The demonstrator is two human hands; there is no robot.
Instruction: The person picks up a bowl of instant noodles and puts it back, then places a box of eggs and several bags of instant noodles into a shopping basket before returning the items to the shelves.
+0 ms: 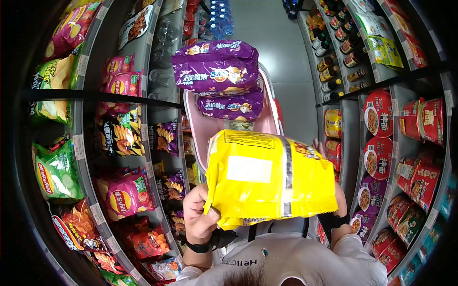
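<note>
A large yellow plastic noodle multipack point(305, 174) is held in front of my chest, its back side with a white label patch and a dark seam facing up. My left hand point(199, 212) pinches its lower left corner, fingers closed on the wrapper. On the far right side, my right hand point(318, 148) grips the pack; only some fingertips and the wrist show, the rest is hidden behind it. Beyond the pack is a pink basket point(271, 90), partly covered by it. Purple noodle multipacks point(214, 69) lie in the basket, one rising above its rim.
Shelves with chip bags point(126, 198) line the left side. To the right, shelves carry red noodle bowls point(378, 114), red multipacks point(422, 121) and sauce bottles point(350, 57). Grey floor point(272, 35) runs down the aisle, with bottled water point(220, 19) at the far end.
</note>
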